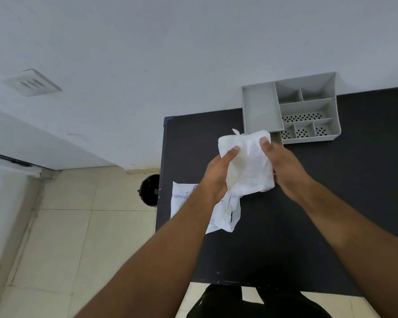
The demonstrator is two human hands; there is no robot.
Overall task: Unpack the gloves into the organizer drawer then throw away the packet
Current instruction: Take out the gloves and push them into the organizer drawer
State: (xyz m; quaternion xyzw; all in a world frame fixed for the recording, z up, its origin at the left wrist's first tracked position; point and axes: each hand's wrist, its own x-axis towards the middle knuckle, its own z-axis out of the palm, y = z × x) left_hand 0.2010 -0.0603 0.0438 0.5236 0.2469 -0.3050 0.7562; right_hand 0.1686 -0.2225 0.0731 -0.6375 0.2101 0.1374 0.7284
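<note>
Holding: L hand [216, 175] + R hand [283, 166] both grip the soft white translucent plastic glove bundle [248, 166], thumbs on top.
Gloves: in air btwn hands, just short of the open grey plastic organizer drawer [261, 109]; not in yet.
Packet: flat white printed plastic packet [182, 203] on the black table [308, 226], under L forearm.
Bin: round black bin [150, 190] on floor, beyond L hand's outer side.
Risk: slippery stack could fan out or spill over the drawer edge if the grip loosens early.
</note>
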